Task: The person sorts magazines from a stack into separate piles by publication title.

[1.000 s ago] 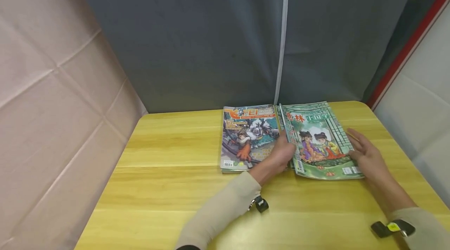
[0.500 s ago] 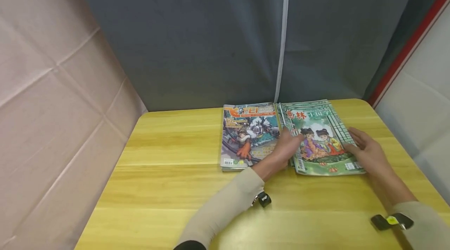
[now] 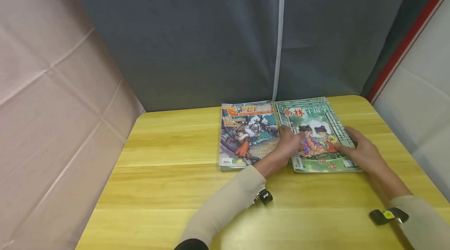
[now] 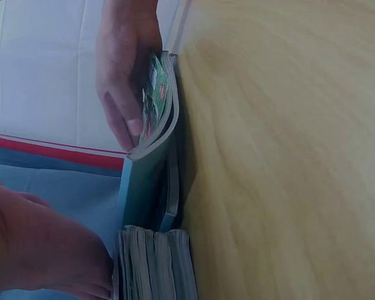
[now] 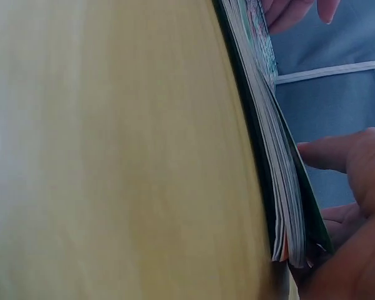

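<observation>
A green magazine (image 3: 320,160) with two drawn figures on its cover lies on top of the right stack in the head view. My right hand (image 3: 363,152) holds its right edge, the thumb on the cover and the other fingers by the edge. At the left edge of that magazine, my left hand (image 3: 286,142) pinches with its thumb over the cover; most of its fingers are hidden. Under it, edges of more green magazines show at the top. To the left lies another magazine stack (image 3: 242,136), its top cover grey and orange, partly beneath my left wrist.
The yellow wooden table (image 3: 168,187) extends left and toward me. A dark grey curtain (image 3: 197,47) stands behind its far edge. Pale panels rise on both sides, the right panel (image 3: 425,97) with a red border.
The green magazine has come down flatter, its left edge lower and closer in line with the stack beneath. Both hands have stayed on its sides, the right thumb now farther in on the cover.
</observation>
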Tool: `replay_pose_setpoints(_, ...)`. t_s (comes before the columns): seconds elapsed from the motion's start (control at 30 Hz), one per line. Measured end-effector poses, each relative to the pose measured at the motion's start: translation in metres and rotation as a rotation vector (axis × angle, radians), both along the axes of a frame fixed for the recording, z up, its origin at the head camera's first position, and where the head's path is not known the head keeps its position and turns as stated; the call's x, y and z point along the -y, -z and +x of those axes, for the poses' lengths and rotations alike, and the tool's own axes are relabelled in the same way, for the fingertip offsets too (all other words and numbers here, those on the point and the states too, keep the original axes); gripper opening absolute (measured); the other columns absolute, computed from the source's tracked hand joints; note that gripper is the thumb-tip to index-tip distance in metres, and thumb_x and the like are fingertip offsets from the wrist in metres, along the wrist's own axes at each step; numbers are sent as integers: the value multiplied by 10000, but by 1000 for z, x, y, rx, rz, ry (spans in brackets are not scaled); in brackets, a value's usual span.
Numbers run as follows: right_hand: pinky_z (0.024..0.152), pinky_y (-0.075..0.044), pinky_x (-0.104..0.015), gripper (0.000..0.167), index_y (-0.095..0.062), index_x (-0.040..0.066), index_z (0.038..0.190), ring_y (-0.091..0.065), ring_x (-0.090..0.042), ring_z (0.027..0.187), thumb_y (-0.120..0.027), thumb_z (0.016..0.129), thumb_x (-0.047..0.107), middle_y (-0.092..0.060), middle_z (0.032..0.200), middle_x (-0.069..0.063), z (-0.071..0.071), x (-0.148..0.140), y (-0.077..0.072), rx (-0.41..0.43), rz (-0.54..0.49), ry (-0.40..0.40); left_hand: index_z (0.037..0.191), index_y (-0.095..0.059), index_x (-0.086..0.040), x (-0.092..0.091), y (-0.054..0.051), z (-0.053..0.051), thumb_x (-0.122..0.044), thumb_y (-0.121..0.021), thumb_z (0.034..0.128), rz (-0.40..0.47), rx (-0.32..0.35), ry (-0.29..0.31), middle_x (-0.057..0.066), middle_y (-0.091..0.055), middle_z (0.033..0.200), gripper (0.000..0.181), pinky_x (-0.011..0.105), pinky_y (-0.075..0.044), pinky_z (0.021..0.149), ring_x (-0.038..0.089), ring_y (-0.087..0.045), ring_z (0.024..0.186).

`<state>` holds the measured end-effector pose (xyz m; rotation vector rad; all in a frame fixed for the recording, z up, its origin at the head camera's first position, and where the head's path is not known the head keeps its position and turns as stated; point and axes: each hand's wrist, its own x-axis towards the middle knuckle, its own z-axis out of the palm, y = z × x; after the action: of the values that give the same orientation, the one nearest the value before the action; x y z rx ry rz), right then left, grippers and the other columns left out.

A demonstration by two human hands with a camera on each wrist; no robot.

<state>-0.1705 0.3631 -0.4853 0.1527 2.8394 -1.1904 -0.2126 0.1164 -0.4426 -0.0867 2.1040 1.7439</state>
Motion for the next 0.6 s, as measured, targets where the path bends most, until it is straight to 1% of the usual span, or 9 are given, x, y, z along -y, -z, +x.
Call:
replay_pose_setpoints(0.07, 1150, -221, -837, 937, -85, -46, 1670, -183, -689, 1494, -634, 1050, 393, -180, 1658, -433, -3, -2, 1, -1, 8, -26, 1697, -4, -42, 0, -1, -1, -304, -603, 1044, 16, 31, -10, 118, 53, 1800, 924, 389, -149, 1370, 285, -77, 1668)
replay_pose_setpoints(0.17, 1174, -184, -834, 943, -62, -34, 1674, -148, -687, 1507, -670, 1038, 305, -142, 1665, -437, -6, -5, 0, 12, -12, -68, 1700, -6, -58, -1, -3, -3, -295, -595, 1050, 51, 68, -33, 105, 57, 1802, 909, 401, -176, 1365, 292, -99, 1666)
replay_pose_setpoints(0.23, 1185, -160, -833, 955, -43, -28, 1676, -120, -687, 1513, -682, 1031, 267, -111, 1670, -437, -8, -7, -2, 26, -26, -86, 1702, -32, -59, -2, -4, -4, -269, -613, 1040, 77, 76, -53, 101, 29, 1804, 905, 432, -280, 1334, 313, -207, 1643)
replay_pose_setpoints(0.3, 1192, -141, -833, 961, -29, -28, 1675, -95, -688, 1517, -688, 1025, 232, -82, 1673, -437, -9, -7, -3, 37, -35, -96, 1699, -79, -46, -3, -4, -4, -264, -632, 1024, 67, 62, -55, 96, 7, 1805, 899, 434, -319, 1317, 323, -256, 1628)
replay_pose_setpoints(0.37, 1198, -132, -832, 966, -20, -34, 1673, -82, -685, 1522, -690, 1021, 210, -66, 1677, -434, -9, -8, -4, 45, -44, -99, 1693, -126, -33, -3, -3, -4, -270, -649, 1008, 46, 40, -48, 88, -5, 1807, 894, 438, -328, 1312, 330, -274, 1622)
replay_pose_setpoints(0.4, 1201, -130, -830, 965, -16, -38, 1672, -79, -683, 1525, -688, 1022, 200, -64, 1678, -434, -9, -8, -4, 46, -48, -100, 1691, -138, -26, -3, -2, -4, -270, -652, 1003, 43, 25, -42, 90, 0, 1807, 893, 440, -332, 1310, 332, -271, 1622)
replay_pose_setpoints(0.47, 1202, -129, -829, 957, -8, -48, 1667, -79, -685, 1523, -678, 1026, 187, -63, 1674, -440, -8, -7, -5, 42, -49, -103, 1691, -149, -29, -2, 0, -4, -324, -653, 995, 13, -8, -23, 83, 29, 1807, 908, 419, -233, 1350, 309, -160, 1656)
replay_pose_setpoints(0.53, 1202, -129, -829, 951, 5, -52, 1665, -81, -687, 1521, -666, 1031, 175, -64, 1670, -445, -8, -6, -4, 41, -55, -105, 1693, -146, -36, -2, 1, -4, -362, -658, 989, 10, -27, -19, 90, 46, 1806, 929, 429, -202, 1358, 303, -117, 1663)
replay_pose_setpoints(0.6, 1193, -156, -829, 948, 9, -52, 1665, -114, -689, 1510, -659, 1035, 183, -85, 1662, -453, -7, -5, -4, 47, -41, -104, 1695, -145, -42, -1, 3, -4, -394, -665, 984, 12, -36, -21, 100, 53, 1804, 948, 436, -182, 1363, 299, -91, 1667)
